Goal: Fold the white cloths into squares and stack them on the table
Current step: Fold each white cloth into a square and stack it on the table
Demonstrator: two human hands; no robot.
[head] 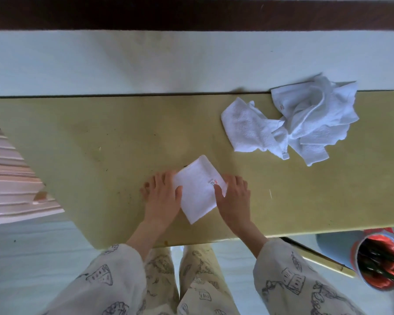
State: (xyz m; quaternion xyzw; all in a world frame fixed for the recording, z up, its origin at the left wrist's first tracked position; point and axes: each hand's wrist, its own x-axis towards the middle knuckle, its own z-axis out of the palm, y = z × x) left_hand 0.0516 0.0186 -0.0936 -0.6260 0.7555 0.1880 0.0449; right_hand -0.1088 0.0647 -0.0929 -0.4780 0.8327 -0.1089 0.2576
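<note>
Hands [162, 196] [233, 196] are lying flat and open, pressing the folded cloth [198, 189] square on the bench [100, 133]; we're squaring edges before grabbing from the crumpled pile [293, 121].

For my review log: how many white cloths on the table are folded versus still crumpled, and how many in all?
Folded cloth, held flat between left hand and right hand: 1
Crumpled cloths, one nearer and one at the table's far edge, possibly more bunched within: 2
Total: 3
</note>
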